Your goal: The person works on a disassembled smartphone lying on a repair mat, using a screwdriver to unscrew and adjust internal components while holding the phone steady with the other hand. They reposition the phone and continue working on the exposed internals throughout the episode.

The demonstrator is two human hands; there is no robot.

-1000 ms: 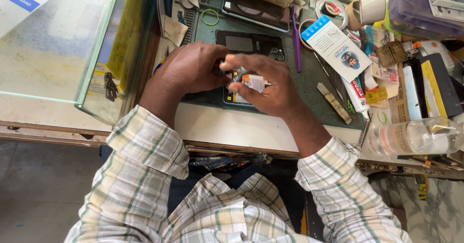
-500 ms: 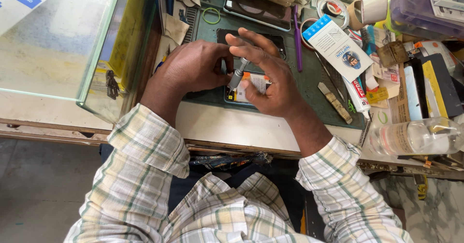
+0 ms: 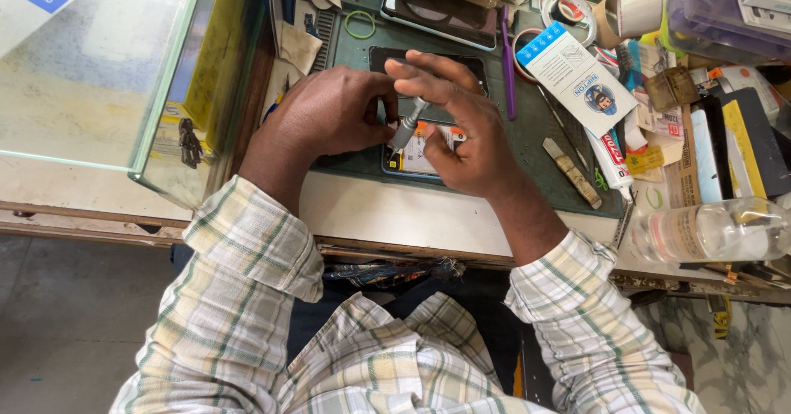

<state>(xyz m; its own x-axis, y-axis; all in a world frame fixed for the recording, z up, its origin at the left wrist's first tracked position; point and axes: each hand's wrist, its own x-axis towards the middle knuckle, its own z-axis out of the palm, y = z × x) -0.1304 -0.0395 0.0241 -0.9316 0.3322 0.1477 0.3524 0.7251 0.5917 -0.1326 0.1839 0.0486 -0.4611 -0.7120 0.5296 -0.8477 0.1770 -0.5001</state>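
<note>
Right hand (image 3: 465, 138) has shifted up the small silver screwdriver (image 3: 406, 124), fingers now pinched on its shaft, tip down on the opened phone (image 3: 420, 152) on the green mat (image 3: 527, 126) (left hand (image 3: 329, 113) still pressed closed alongside, steadying it).

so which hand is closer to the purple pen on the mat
Right. The right hand lies just beside the purple pen, fingertips close to it. The left hand sits farther away, beyond the right.

We hold a small silver screwdriver (image 3: 407, 124) upright in our right hand (image 3: 461, 130) over an opened phone (image 3: 420, 152), our left hand (image 3: 329, 113) steadying it on the green mat (image 3: 535, 142).
</note>
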